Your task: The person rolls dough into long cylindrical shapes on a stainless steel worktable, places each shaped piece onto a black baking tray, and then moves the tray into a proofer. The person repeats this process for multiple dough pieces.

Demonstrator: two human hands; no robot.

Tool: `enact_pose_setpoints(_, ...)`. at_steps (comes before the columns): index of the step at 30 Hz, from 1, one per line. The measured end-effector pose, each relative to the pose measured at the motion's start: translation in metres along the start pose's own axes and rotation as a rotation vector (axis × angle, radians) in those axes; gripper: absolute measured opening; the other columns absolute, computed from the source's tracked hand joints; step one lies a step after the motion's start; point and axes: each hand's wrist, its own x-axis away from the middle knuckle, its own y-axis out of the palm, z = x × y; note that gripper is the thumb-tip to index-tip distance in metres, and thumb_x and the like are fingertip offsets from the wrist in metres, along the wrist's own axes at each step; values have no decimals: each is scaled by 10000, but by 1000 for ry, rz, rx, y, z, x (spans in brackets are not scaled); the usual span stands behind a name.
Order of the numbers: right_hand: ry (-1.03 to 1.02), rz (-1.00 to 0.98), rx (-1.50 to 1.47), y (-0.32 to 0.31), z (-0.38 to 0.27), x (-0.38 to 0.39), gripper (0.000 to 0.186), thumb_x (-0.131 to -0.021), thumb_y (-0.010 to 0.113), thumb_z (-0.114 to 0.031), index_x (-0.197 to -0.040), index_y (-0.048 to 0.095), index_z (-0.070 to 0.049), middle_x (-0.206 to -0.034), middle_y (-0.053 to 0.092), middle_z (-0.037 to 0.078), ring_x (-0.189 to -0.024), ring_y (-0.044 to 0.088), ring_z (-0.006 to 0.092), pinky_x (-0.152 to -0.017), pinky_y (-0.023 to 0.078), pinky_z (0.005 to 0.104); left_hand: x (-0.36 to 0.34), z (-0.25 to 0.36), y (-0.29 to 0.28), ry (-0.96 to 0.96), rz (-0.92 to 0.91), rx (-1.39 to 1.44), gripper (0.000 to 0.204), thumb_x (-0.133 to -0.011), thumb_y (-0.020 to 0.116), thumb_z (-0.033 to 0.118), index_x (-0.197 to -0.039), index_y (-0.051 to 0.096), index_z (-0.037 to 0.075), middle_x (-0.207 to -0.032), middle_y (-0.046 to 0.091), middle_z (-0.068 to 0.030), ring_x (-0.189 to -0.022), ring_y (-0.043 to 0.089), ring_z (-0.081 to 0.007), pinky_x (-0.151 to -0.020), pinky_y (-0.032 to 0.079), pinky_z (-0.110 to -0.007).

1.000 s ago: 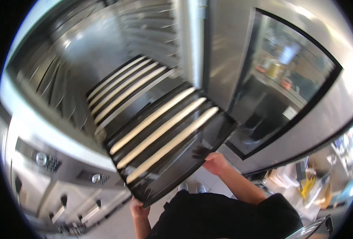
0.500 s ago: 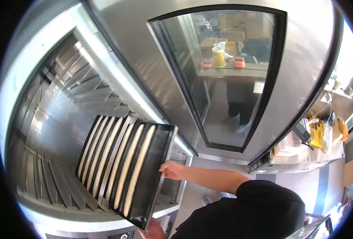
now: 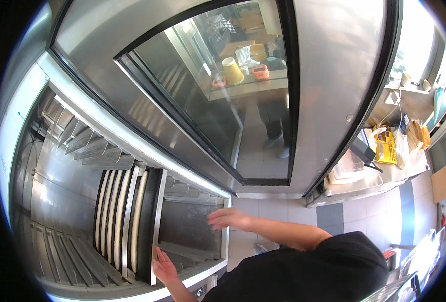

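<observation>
A black baking tray point(image 3: 149, 221) with several long pale dough sticks point(image 3: 141, 216) sits deep inside the metal cabinet at the left, between the side rails. A thin silvery strip point(image 3: 129, 216) crosses over the dough sticks. At the tray's near rim, my left hand point(image 3: 165, 267) has its fingers stretched out; fingertips reach the rim without wrapping round it. My right hand point(image 3: 228, 219) is off the tray, in the air over the cabinet's opening edge. Its fingers are extended and nothing is in them.
Slanted shelf rails point(image 3: 77, 256) line both sides of the cabinet. A large steel door point(image 3: 328, 95) with a black-framed window point(image 3: 243, 141) stands beside it. At the right, a steel table point(image 3: 374, 181) holds a yellow basket point(image 3: 385, 143) and bags.
The tray has slid farther left into the cabinet. My right hand has let go of its rim, and my left hand has moved up and left along it with fingers opened. The view has shifted.
</observation>
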Motion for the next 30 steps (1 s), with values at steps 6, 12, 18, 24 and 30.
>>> enact_pose_setpoints(6,-448,1205,237,-106,-57,234,282,-1053,648,-118,-1278,793,-30,-1192,805,120,-1057,769,220,-1017,599,394,-52,16,-6,97,80,25,637,-1235,504,143,-1774,288,-119,-1872,360,-253,-1747,365,-339,-1441,315,-477)
enact_pose_setpoints(12,-934,1633,468,-181,-126,331,472,-1027,540,-45,-1475,667,26,-1454,704,122,-1315,654,239,-1203,491,406,-110,30,-4,214,209,73,536,-1205,484,59,-1703,416,-126,-1788,489,-274,-1678,477,-377,-1416,375,-520)
enact_pose_setpoints(18,-864,1338,128,-234,-125,311,325,-1180,437,-139,-1314,703,-9,-1254,708,45,-1175,627,173,-1082,481,356,-142,35,5,136,208,-40,596,-1183,565,76,-1737,403,-75,-1746,554,-237,-1627,543,-366,-1365,427,-527)
enact_pose_setpoints(24,-898,1199,220,-305,-93,332,462,-1222,435,-309,-1502,725,-84,-1446,769,53,-1355,667,232,-1193,459,415,-55,-36,-19,-107,-68,-740,880,-1042,721,142,-1829,335,65,-1703,601,-214,-1476,668,-338,-1208,526,-494)
enact_pose_setpoints(30,-849,1199,-16,-291,-81,372,363,-1205,525,-372,-1368,745,-134,-1388,769,62,-1295,697,227,-1120,532,424,85,-154,-192,-214,-695,-1746,405,-1025,722,197,-1385,824,43,-1375,832,-193,-1260,784,-407,-1115,599,-469)
